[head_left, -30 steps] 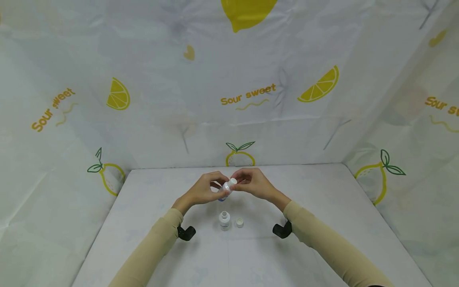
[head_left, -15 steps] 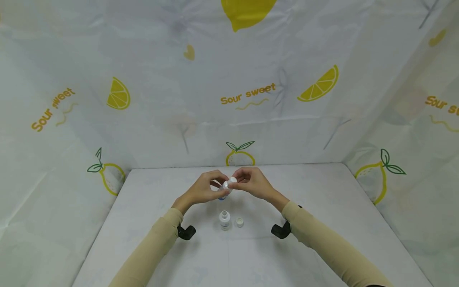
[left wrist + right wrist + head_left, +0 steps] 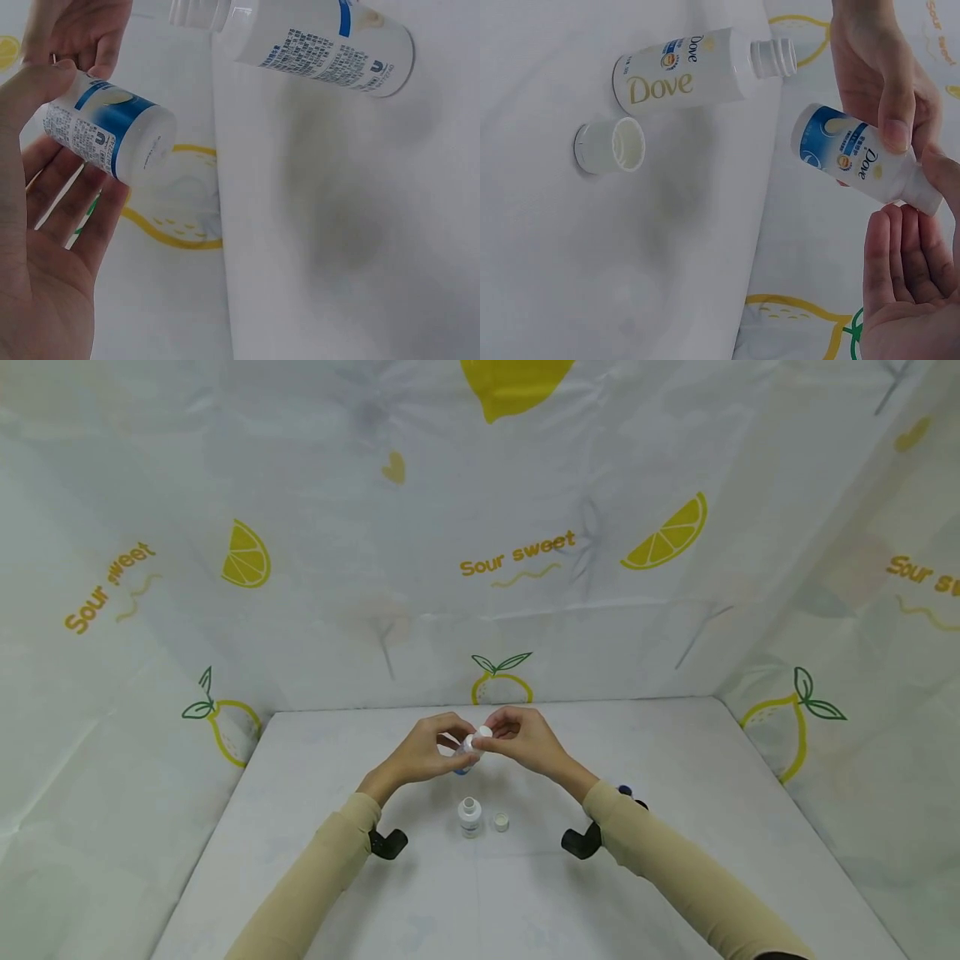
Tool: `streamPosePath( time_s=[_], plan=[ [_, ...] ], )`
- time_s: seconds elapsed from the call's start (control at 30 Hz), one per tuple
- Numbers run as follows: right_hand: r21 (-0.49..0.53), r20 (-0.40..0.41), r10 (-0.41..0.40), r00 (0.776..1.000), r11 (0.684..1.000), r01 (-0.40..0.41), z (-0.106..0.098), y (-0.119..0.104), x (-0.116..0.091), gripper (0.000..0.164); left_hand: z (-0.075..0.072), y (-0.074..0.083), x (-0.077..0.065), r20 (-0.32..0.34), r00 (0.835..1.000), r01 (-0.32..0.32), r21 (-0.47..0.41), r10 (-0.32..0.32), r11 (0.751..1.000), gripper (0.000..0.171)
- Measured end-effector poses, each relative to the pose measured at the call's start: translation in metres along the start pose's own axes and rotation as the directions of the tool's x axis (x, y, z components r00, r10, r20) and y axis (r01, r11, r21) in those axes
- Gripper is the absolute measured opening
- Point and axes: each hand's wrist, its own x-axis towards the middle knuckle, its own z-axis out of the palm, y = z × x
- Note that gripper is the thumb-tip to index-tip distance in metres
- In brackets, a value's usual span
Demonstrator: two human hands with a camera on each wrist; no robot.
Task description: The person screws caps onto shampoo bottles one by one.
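Two Dove bottles are before you: one held bottle (image 3: pixel 840 146), tilted with its top end up, is off the table (image 3: pixel 375 910) between your two hands; one standing bottle (image 3: pixel 469 820) is upright on it, its neck bare. Your left hand (image 3: pixel 423 752) grips the first by its body, while your right hand (image 3: pixel 531 745) pinches its white cap (image 3: pixel 484 732). One loose cap (image 3: pixel 501 822) lies open side up, just beside the standing bottle.

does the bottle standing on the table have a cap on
No, the standing bottle shows its bare threaded neck, and a loose cap sits nearby.
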Motion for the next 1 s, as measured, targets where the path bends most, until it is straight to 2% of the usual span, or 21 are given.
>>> streamPosePath(
  time_s=[0.3, 0.57, 0.83, 1.0],
  plan=[
    [0.011, 0.03, -0.016, 0.999, 1.0, 0.016, -0.003, -0.001, 0.001, 0.027, -0.001, 0.001, 0.001, 0.008, 1.0, 0.006, -0.016, -0.006, 1.0, 0.029],
    [0.065, 0.111, -0.023, 0.994, 0.998, 0.015, -0.01, -0.005, -0.002, 0.037, 0.0, 0.002, 0.0, 0.014, 1.0, -0.019, -0.04, 0.02, 0.999, 0.027],
    [0.128, 0.196, -0.126, 0.973, 0.987, 0.102, -0.017, -0.004, -0.001, 0.04, 0.0, 0.001, 0.001, 0.029, 0.999, -0.012, -0.067, 0.014, 0.998, 0.029],
    [0.12, 0.232, -0.163, 0.959, 0.983, 0.138, -0.022, -0.003, 0.0, 0.038, 0.0, 0.0, 0.0, 0.032, 0.999, -0.026, -0.074, 0.028, 0.997, 0.027]
  ],
)
